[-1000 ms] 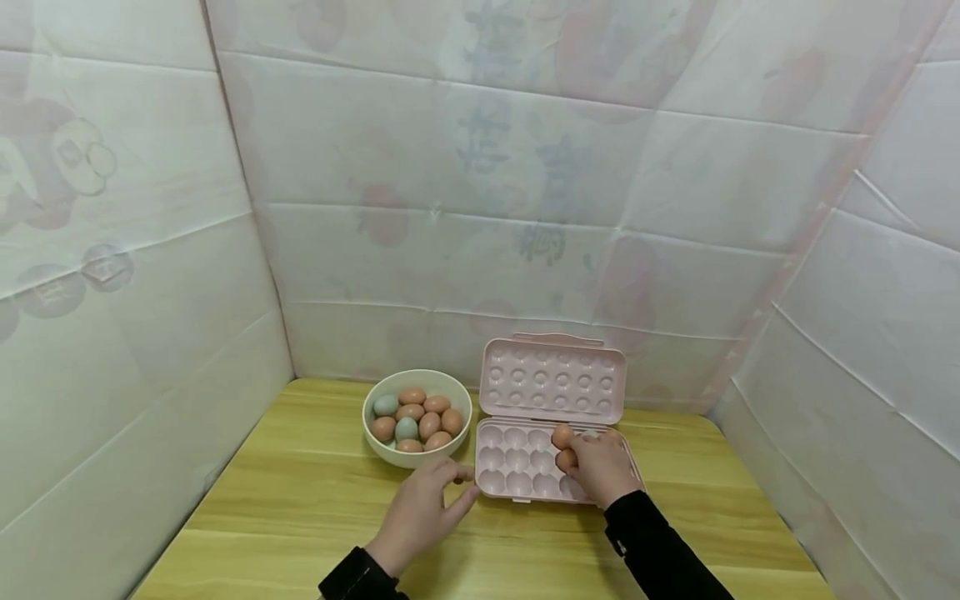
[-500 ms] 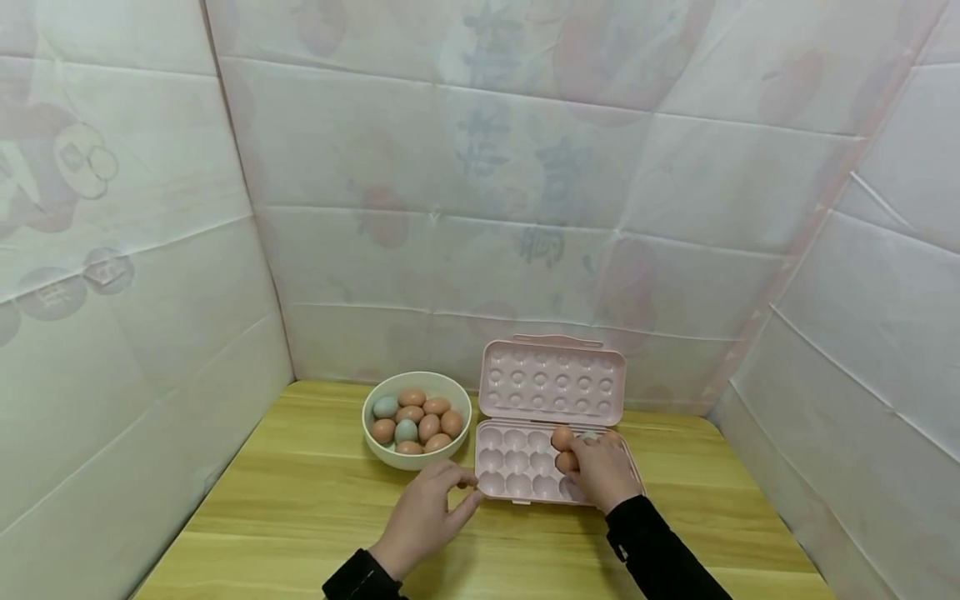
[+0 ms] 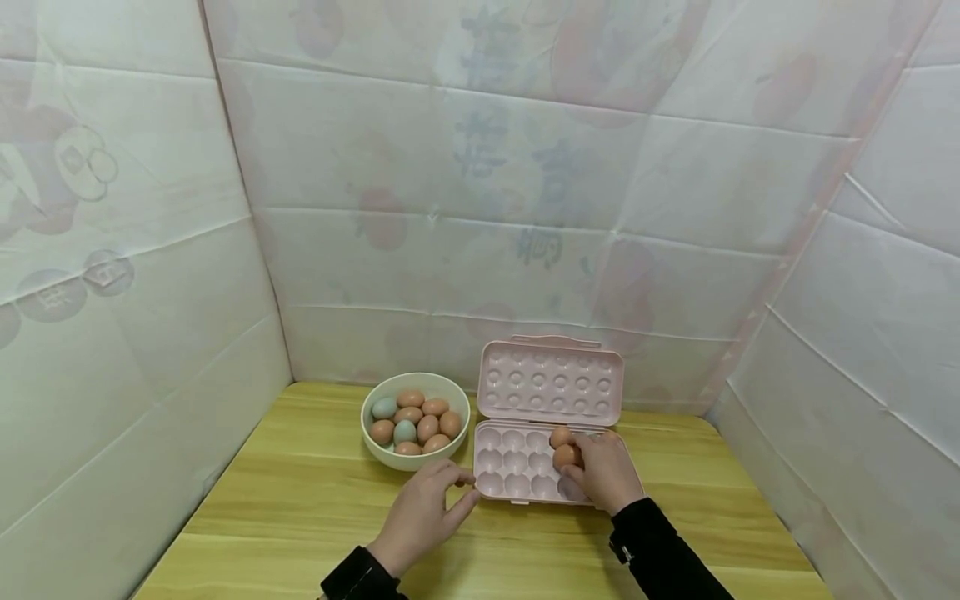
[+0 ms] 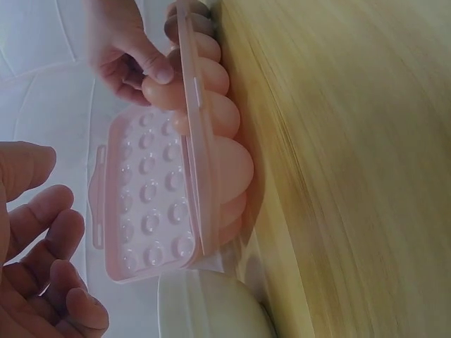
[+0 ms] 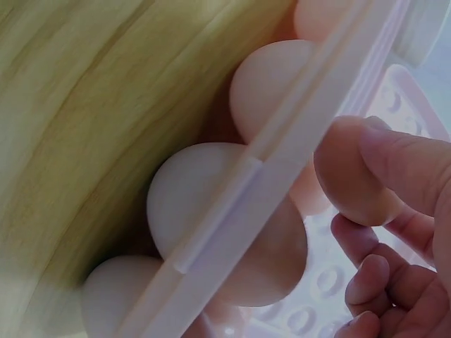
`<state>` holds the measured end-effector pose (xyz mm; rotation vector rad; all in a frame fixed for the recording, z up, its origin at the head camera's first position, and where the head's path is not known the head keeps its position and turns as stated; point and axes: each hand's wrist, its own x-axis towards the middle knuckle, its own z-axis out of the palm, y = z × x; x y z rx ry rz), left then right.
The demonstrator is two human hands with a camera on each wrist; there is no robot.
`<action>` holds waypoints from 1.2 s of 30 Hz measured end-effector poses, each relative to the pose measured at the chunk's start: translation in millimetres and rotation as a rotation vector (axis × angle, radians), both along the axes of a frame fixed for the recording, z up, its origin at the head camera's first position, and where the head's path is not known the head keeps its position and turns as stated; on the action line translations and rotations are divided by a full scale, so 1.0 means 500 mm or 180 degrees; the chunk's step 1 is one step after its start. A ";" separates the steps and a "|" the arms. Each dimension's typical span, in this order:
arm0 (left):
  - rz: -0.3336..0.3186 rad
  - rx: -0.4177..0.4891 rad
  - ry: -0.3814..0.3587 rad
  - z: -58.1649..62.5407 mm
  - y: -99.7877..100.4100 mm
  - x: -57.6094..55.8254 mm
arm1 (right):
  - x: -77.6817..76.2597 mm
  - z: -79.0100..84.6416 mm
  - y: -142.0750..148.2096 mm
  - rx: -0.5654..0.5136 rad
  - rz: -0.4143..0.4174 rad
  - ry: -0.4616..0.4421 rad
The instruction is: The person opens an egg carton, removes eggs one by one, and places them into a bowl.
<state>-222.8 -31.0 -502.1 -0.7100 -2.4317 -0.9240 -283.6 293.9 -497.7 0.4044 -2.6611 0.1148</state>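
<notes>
On the left, a cream-coloured bowl [image 3: 384, 456] is filled with brown eggs [image 3: 410, 398] and two pale blue-green eggs [image 3: 404, 431]. To the near right of it, the left hand [image 3: 426, 510] is held over the wooden table [image 3: 300, 500], just beside the near left corner of the pink egg carton [image 3: 516, 462]. A moderate gap is left between its thumb and loosely bent fingers, and nothing is held; whether the carton corner is touched cannot be told.

Farther right, the carton's dimpled lid [image 3: 551, 383] is raised at the far side, while the cup tray lies flat on the table. A brown egg [image 3: 566, 457] is placed at the middle row of the tray, just to the left of the right hand [image 3: 606, 471], which is much the nearer of the two. By the wrist views, its long axis appears to be set steeply, with a slight tilt; whether its lower end is seated in a cup is hidden. It is pinched between thumb and fingers, parted only by the egg's own width. Directly beyond it, another egg [image 3: 561, 437] is seen in the far row.
</notes>
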 end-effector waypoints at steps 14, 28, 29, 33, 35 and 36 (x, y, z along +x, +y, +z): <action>0.0027 -0.0027 -0.0045 0.003 -0.002 -0.002 | 0.007 0.015 -0.008 -0.1037 -0.0116 -0.0622; 0.0076 0.0031 0.0180 0.006 0.001 -0.010 | 0.052 0.062 -0.047 -0.3083 0.0160 -0.1718; 0.0068 0.0040 0.0199 0.008 0.002 -0.012 | 0.057 0.065 -0.052 -0.3226 0.0193 -0.1794; 0.0032 0.0038 0.0279 0.020 0.005 -0.016 | 0.073 0.072 -0.077 -0.3648 0.0423 -0.2082; 0.0008 0.0022 0.0327 0.026 0.007 -0.018 | 0.080 0.074 -0.089 -0.3774 0.0580 -0.2241; -0.0012 0.0027 0.0343 0.030 0.008 -0.019 | 0.082 0.075 -0.094 -0.3831 0.0669 -0.2315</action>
